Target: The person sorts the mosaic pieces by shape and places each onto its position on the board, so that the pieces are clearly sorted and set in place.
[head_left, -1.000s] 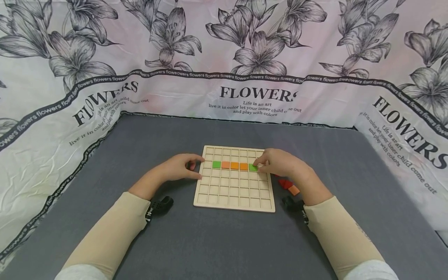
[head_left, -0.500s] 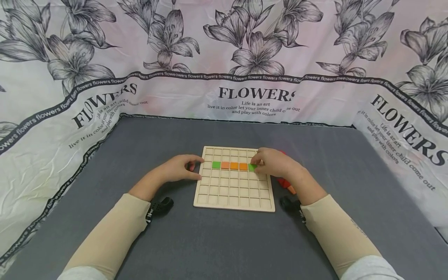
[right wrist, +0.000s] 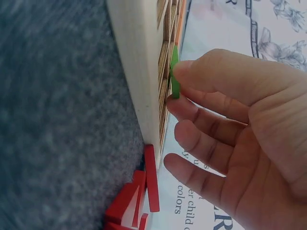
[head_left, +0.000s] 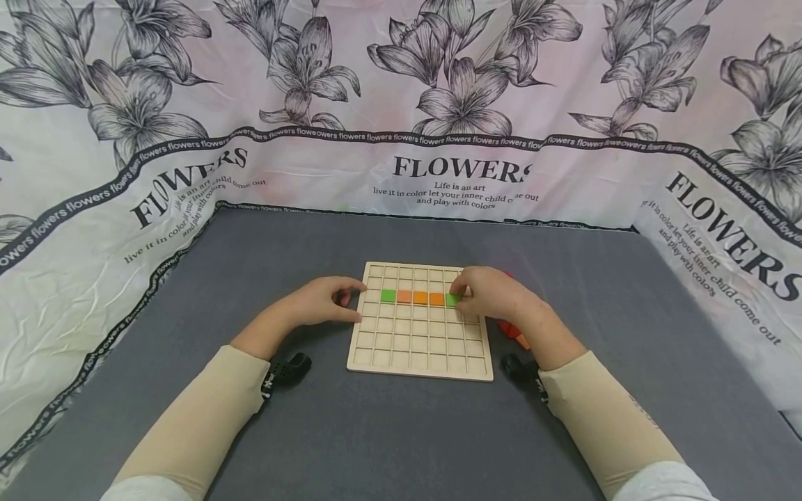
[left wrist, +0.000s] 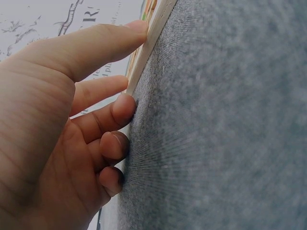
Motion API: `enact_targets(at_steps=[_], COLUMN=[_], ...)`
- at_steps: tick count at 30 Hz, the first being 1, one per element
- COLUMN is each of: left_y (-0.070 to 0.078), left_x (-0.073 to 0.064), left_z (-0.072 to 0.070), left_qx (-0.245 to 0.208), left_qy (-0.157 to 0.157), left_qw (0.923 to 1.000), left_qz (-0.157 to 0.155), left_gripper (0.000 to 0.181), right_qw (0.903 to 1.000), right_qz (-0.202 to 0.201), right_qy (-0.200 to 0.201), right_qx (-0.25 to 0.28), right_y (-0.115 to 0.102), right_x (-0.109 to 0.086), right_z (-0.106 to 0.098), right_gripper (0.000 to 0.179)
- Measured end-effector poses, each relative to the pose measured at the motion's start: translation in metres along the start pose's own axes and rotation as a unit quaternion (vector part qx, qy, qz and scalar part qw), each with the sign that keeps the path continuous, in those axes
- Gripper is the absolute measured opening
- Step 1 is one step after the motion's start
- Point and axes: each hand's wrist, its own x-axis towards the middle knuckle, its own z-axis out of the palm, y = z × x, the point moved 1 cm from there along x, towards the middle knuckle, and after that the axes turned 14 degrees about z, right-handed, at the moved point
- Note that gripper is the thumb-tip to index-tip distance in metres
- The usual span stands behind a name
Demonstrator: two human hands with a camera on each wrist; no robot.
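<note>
A square wooden grid board (head_left: 421, 356) lies flat on the table. One row of it holds a green tile (head_left: 388, 296), a light orange tile (head_left: 404, 297), two orange tiles (head_left: 429, 298) and, at the right, another green tile (head_left: 452, 300). My right hand (head_left: 495, 292) pinches that right-hand green tile (right wrist: 175, 89) between thumb and fingertips, over the row's right part. At the board's left edge, my left hand (head_left: 318, 301) touches the side with thumb and index finger spread apart. In the left wrist view, the left hand's other fingers (left wrist: 114, 145) are loosely bent beside the edge.
Loose red tiles (right wrist: 151, 177) lie against and beside the board's right side, partly hidden by the right arm in the head view. An orange tile (head_left: 523, 342) is next to them. A floral cloth (head_left: 460, 174) hangs behind the grey table (head_left: 401, 431).
My right hand has shifted slightly left and inward with its grip on the green tile, covering more of the loose tiles. My left hand and the board stay in place.
</note>
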Motion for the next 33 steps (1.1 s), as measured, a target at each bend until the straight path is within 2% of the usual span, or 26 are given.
enact_targets(at_steps=[4, 7, 11, 18, 23, 27, 33], left_y=[0.001, 0.002, 0.002, 0.002, 0.0, -0.001, -0.001], left_x=[0.0, 0.0, -0.001, -0.001, -0.002, -0.001, -0.001], left_z=[-0.001, -0.002, -0.002, -0.001, 0.0, 0.0, -0.001], left_qx=[0.0, 0.003, 0.004, -0.004, -0.007, -0.006, -0.001], left_qy=[-0.001, -0.002, 0.0, 0.001, 0.005, 0.006, 0.003], left_qw=[1.0, 1.0, 1.0, 1.0, 0.9999, 1.0, 1.0], left_qz=[0.0, 0.002, 0.006, 0.003, 0.006, 0.003, -0.001], left_gripper=[0.062, 0.062, 0.063, 0.063, 0.063, 0.063, 0.063], right_qw=[0.9995, 0.9993, 0.9999, 0.999, 0.9964, 0.9937, 0.9931], right_qz=[-0.029, -0.035, -0.009, 0.012, 0.057, 0.083, 0.087], right_qy=[0.011, 0.014, 0.006, -0.024, -0.048, -0.056, -0.053], right_qx=[-0.011, -0.01, 0.009, 0.034, 0.04, 0.05, 0.057], right_y=[0.0, 0.001, 0.004, 0.007, 0.009, 0.013, 0.02], right_x=[-0.001, -0.001, 0.001, -0.001, -0.006, -0.011, -0.014], right_z=[0.0, 0.0, 0.0, -0.007, -0.019, -0.026, -0.031], right_gripper=[0.023, 0.023, 0.026, 0.037, 0.04, 0.04, 0.032])
